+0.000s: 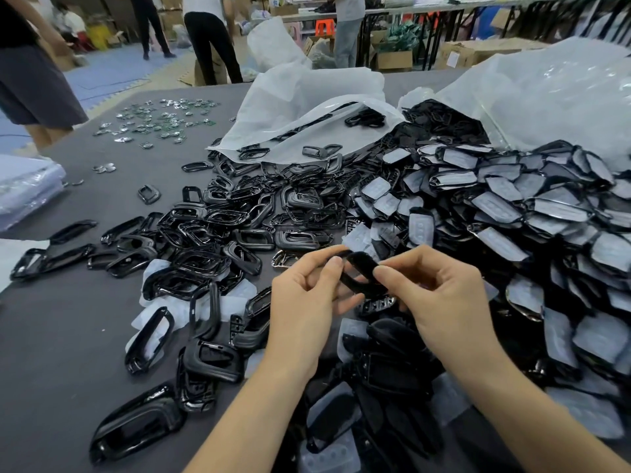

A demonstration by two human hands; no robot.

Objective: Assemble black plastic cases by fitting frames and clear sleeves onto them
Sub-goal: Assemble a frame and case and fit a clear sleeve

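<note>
My left hand (304,295) and my right hand (440,295) both pinch one black plastic case (358,271) above the table, left fingers on its left end, right fingers on its right end. Motion blur hides the case's detail. Below and left of my hands lie loose glossy black frames (205,261) in a wide scatter. To the right rises a big heap of black cases with clear sleeves (512,213). More black parts (375,387) lie under my forearms.
The dark grey table (68,336) carries white plastic bags (307,97) at the back, one spilling frames. Small shiny metal parts (153,121) are spread at the far left. People stand beyond the table's far left edge. A clear bag (546,90) lies at the back right.
</note>
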